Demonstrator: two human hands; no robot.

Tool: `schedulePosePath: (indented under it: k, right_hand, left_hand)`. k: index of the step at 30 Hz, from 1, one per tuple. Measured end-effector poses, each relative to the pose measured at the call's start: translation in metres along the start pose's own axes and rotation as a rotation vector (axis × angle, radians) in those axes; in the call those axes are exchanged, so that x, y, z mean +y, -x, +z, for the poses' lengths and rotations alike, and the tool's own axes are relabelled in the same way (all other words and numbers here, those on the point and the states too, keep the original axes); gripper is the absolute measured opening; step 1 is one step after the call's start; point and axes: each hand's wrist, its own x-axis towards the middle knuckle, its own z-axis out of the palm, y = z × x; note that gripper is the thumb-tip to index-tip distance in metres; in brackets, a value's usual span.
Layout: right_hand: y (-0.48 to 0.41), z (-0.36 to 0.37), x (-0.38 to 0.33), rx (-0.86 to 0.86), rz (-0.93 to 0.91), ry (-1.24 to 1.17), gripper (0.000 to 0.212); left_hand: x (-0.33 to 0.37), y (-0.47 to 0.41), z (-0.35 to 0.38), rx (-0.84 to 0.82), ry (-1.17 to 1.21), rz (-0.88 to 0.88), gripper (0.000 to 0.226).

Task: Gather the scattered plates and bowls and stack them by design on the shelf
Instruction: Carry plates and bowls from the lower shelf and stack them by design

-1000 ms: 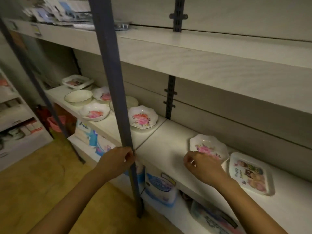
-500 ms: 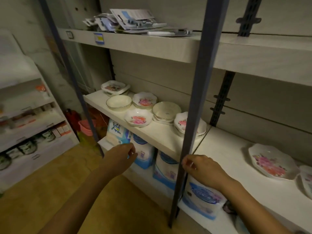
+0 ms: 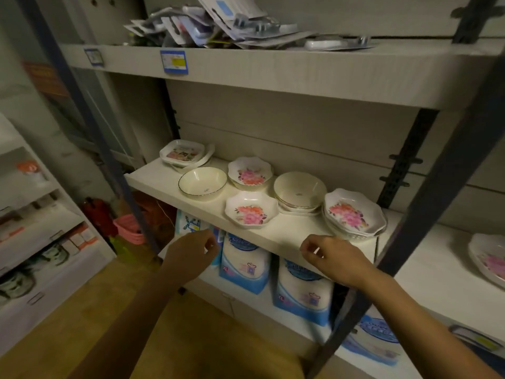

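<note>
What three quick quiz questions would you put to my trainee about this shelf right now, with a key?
1. True or false: the left hand and the right hand each hold a dish.
2. Which sits at the back left corner of the middle shelf?
A) square picture trays
B) a glass jar
C) a metal pot
3. How many single floral plates lie between the lone cream bowl and the cream bowl stack?

Key: 1 false, both hands hold nothing; 2 A; 3 two, one behind the other.
</note>
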Motion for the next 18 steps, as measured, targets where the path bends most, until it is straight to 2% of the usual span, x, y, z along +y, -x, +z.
schedulePosePath:
  k: [10,14,18]
  right_hand:
    - [-0.115,0.018,-0.029,0.071,0.227,-0.020,0.030]
    - [-0.151,0.033,-0.035,0.053,0.449,-0.047,0.045]
    - [-0.179,0.055,-0.036,-0.051,0.658,-0.143,0.057]
  left_hand:
    - [-0.085,-0.109,-0.028,-0.036,0.007,0.027,0.013]
    - [-0.127,-0.145,-0.040,-0.069,0.022,0.013,0.011]
    - [-0.163,-0.177,-0.045,-0.088,0.028,0.003,0.011]
